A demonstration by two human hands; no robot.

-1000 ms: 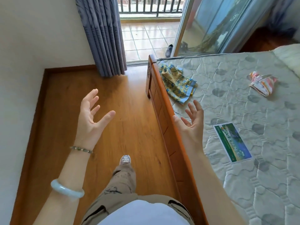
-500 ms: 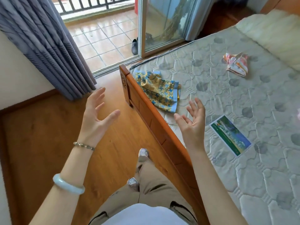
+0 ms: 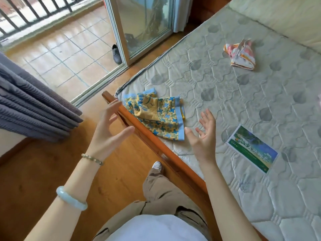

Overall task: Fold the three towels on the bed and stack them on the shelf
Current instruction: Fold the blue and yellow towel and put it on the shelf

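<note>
Head view, item one: blue-and-yellow towel [image 3: 156, 117], crumpled at the bed's [image 3: 225, 94] near corner, centre frame, likely soft, light, limp; I'd pinch two border corners; left hand [image 3: 109, 129] and right hand [image 3: 204, 138] flank it, spread, empty.

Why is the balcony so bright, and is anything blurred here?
Head view: daylight washes out beyond the railing and glares off the balcony tiles; the glass door shows reflections; left hand and right hand look slightly soft, the yellow-blue towel sharper.
</note>
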